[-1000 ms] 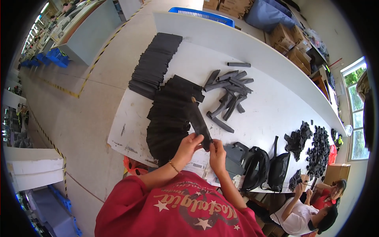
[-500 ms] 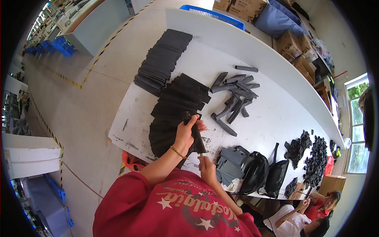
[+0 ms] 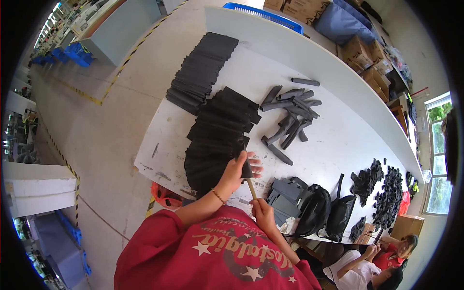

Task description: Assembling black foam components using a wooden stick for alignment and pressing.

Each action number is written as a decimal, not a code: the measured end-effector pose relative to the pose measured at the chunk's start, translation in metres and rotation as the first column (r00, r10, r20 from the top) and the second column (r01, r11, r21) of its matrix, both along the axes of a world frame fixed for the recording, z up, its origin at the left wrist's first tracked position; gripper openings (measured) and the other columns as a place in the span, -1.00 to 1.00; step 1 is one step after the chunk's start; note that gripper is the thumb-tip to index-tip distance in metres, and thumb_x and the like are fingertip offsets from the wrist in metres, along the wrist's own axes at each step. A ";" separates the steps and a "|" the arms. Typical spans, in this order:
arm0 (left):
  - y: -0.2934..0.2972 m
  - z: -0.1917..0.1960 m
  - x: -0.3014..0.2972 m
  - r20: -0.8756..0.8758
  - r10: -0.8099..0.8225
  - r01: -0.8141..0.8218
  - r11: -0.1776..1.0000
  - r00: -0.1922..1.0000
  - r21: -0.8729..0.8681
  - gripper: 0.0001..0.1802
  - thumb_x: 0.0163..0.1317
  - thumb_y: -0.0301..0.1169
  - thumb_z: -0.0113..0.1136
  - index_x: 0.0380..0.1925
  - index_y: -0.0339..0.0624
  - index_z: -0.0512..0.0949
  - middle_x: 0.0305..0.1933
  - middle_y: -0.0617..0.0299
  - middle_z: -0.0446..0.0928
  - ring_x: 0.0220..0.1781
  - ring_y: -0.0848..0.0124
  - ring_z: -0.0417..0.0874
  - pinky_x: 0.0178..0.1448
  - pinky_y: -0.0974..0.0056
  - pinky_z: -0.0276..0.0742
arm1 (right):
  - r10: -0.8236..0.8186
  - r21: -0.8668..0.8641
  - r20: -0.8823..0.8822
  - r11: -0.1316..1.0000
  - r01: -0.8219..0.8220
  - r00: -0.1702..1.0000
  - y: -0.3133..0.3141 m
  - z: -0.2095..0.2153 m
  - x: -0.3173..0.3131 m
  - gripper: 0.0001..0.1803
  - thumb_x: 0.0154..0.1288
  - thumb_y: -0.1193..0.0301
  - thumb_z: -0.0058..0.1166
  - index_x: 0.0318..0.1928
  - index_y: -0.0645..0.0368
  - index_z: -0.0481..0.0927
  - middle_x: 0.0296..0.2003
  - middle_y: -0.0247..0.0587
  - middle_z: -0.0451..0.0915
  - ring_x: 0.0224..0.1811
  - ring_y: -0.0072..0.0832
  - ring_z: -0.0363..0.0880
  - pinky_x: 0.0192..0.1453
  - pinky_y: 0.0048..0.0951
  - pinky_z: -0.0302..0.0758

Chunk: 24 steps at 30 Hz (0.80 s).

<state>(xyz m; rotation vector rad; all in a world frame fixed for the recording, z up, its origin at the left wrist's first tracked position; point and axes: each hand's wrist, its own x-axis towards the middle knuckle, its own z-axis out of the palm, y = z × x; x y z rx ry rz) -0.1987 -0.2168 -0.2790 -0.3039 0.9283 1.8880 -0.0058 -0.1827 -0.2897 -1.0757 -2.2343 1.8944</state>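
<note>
My left hand (image 3: 234, 175) is round a black fabric tube (image 3: 247, 167), its thumb on the near side and its blurred fingers, slightly apart, behind. Out of the tube's lower end comes a thin light-brown stick (image 3: 252, 189). The stick's other end is gripped in my closed right hand (image 3: 263, 213), close to my shirt. Just beyond my left hand lies a fanned stack of black fabric strips (image 3: 212, 140). A second stack of flat dark strips (image 3: 200, 67) sits farther off. To the right is a loose pile of rolled dark tubes (image 3: 292, 108).
The white table (image 3: 333, 130) has a raised board (image 3: 319, 55) along its far side. Grey flat pieces (image 3: 285, 200), a black bag (image 3: 314, 208) and heaps of small black pieces (image 3: 387, 198) lie to the right. Two other people (image 3: 372, 266) sit at lower right.
More of the stick shows below the tube. My right hand has drawn down and right from it; my left hand has shifted slightly and its fingers have loosened.
</note>
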 end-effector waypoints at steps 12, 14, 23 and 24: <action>0.028 -0.022 -0.088 0.045 0.361 -0.363 0.930 0.931 0.047 -0.61 0.40 -0.04 -0.03 -0.49 -0.06 0.44 -0.77 0.43 0.18 -0.82 0.58 0.04 -0.71 0.43 -0.03 | 0.013 -0.117 0.006 0.993 -0.013 1.000 0.043 0.055 0.038 -0.80 0.29 0.34 0.17 -0.26 0.23 0.58 -0.55 -0.45 0.45 -0.47 -0.74 0.38 -0.44 -0.62 0.31; 0.043 -0.033 -0.063 0.108 0.441 -0.431 0.896 0.891 -0.101 -0.61 0.40 -0.07 -0.03 -0.50 -0.08 0.41 -0.73 0.42 0.23 -0.80 0.58 0.08 -0.70 0.42 -0.01 | -0.271 -0.054 -0.337 0.962 0.269 0.902 0.030 0.048 -0.026 -0.66 0.24 0.36 0.21 -0.04 0.26 0.48 -0.53 -0.50 0.39 -0.48 -0.72 0.35 -0.42 -0.64 0.28; 0.047 -0.009 -0.015 -0.475 0.034 -0.120 0.981 0.879 -0.152 -0.65 0.34 -0.10 0.08 -0.31 -0.21 0.50 -0.60 0.32 0.46 -0.65 0.52 0.43 -0.53 0.44 0.32 | -0.485 -0.363 -0.393 0.863 0.352 0.781 0.085 0.038 -0.109 -0.87 0.28 0.40 0.20 -0.29 0.19 0.56 -0.66 -0.65 0.25 -0.62 -0.84 0.13 -0.58 -0.69 0.03; 0.041 -0.009 -0.017 -0.475 0.033 -0.119 0.981 0.879 -0.152 -0.65 0.34 -0.10 0.08 -0.31 -0.21 0.50 -0.60 0.32 0.46 -0.65 0.52 0.43 -0.53 0.44 0.32 | -0.481 -0.318 -0.358 0.869 0.379 0.801 0.087 0.037 -0.109 -0.89 0.27 0.43 0.20 -0.33 0.18 0.57 -0.66 -0.64 0.26 -0.61 -0.82 0.13 -0.57 -0.66 0.05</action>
